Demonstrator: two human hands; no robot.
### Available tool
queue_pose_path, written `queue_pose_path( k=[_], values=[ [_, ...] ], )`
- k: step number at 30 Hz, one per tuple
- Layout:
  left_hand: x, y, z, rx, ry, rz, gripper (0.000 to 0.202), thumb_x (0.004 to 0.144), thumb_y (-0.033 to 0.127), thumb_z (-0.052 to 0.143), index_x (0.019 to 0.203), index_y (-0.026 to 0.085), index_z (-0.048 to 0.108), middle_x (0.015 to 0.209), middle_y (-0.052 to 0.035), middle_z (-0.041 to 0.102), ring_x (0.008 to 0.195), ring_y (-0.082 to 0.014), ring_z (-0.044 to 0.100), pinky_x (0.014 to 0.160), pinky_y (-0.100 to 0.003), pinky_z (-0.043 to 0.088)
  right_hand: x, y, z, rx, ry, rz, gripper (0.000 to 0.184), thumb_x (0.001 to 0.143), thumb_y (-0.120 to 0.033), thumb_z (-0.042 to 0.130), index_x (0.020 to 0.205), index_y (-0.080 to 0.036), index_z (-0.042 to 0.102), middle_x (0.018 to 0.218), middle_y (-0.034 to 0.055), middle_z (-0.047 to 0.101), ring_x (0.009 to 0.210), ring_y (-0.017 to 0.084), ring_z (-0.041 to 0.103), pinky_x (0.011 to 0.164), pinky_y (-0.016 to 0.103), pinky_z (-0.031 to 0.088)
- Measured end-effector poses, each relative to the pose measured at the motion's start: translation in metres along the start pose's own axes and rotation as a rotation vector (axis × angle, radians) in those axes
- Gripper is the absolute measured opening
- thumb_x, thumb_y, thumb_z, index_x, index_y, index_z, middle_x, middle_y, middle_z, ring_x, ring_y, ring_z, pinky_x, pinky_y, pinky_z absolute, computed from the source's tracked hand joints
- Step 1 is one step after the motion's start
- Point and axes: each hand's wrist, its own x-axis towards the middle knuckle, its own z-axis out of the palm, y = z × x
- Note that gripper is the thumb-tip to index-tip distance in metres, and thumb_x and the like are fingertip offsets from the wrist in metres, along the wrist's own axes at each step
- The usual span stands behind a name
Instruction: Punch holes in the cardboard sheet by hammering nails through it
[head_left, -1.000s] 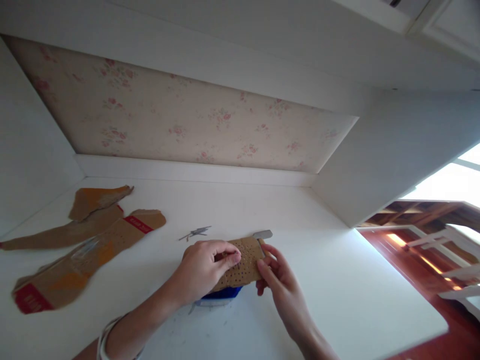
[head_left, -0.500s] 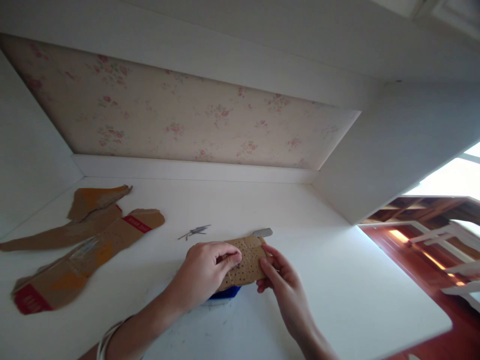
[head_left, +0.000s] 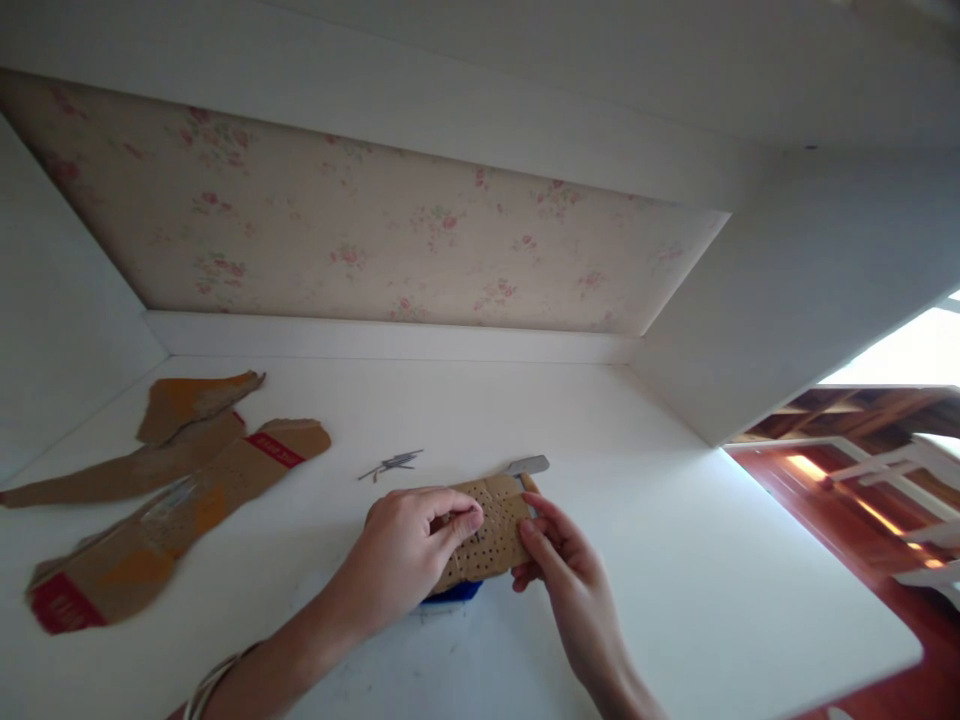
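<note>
Head view, lower centre: your left hand (head_left: 409, 545) pinched the holed cardboard (head_left: 491, 525), right hand (head_left: 562, 565) gripped its edge w/ fingertips. Best bet, imo, was holding it flat on the blue block (head_left: 450, 592).

Thin pale bangles (head_left: 208, 684) ring the wrist of the left hand (head_left: 405, 548); forearms bare.

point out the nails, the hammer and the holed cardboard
nails (head_left: 391, 464), head view, middle of the pile
hammer (head_left: 527, 465), head view, its metal head
holed cardboard (head_left: 491, 525), head view, its dotted middle
</note>
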Motion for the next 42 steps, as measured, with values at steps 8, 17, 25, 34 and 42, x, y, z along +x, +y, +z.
queue_pose_path(
  k=[8,17,25,34,42],
  values=[
    [0.000,-0.002,0.001,0.015,-0.002,0.026,0.021,0.094,0.035,0.057,0.086,0.028,0.075,0.089,0.0040,0.077,0.082,-0.0154,0.069,0.073,-0.022,0.049,0.003,0.004,-0.002,-0.032,-0.014,-0.006,0.040,0.081,-0.047,0.072,0.112,-0.022,0.065,0.069,-0.0035,0.061,0.049,0.014,0.061,0.047,0.029,0.049],
    [-0.002,-0.002,0.003,0.008,0.001,0.124,0.016,0.093,0.026,0.059,0.087,0.028,0.074,0.088,0.0055,0.076,0.083,-0.0131,0.069,0.078,-0.020,0.048,0.000,0.008,-0.002,-0.064,-0.028,-0.023,0.042,0.084,-0.049,0.068,0.117,-0.024,0.060,0.071,-0.0039,0.060,0.052,0.014,0.060,0.048,0.028,0.049],
    [-0.003,-0.004,0.007,0.023,-0.010,0.163,0.017,0.092,0.023,0.061,0.085,0.029,0.076,0.086,0.0044,0.078,0.078,-0.0154,0.070,0.074,-0.024,0.050,-0.020,-0.002,-0.017,-0.359,0.086,-0.176,0.044,0.094,-0.052,0.052,0.130,-0.027,0.050,0.079,-0.0007,0.061,0.055,0.015,0.057,0.050,0.027,0.049],
    [-0.004,-0.008,0.009,-0.001,-0.004,0.177,0.017,0.091,0.019,0.062,0.086,0.028,0.076,0.084,0.0036,0.078,0.076,-0.0147,0.070,0.072,-0.023,0.049,-0.014,0.038,-0.085,-1.432,0.062,-0.394,0.039,0.096,-0.041,0.046,0.130,-0.024,0.052,0.113,0.0125,0.067,0.097,0.031,0.068,0.077,0.043,0.057],
    [-0.005,-0.005,0.007,0.014,-0.004,0.173,0.014,0.090,0.020,0.065,0.084,0.028,0.075,0.084,0.0055,0.078,0.077,-0.0131,0.071,0.073,-0.021,0.048,-0.012,0.026,-0.085,-1.202,0.016,-0.222,0.033,0.095,-0.035,0.042,0.115,-0.023,0.065,0.099,0.0121,0.073,0.082,0.029,0.073,0.064,0.037,0.054]
  ],
)
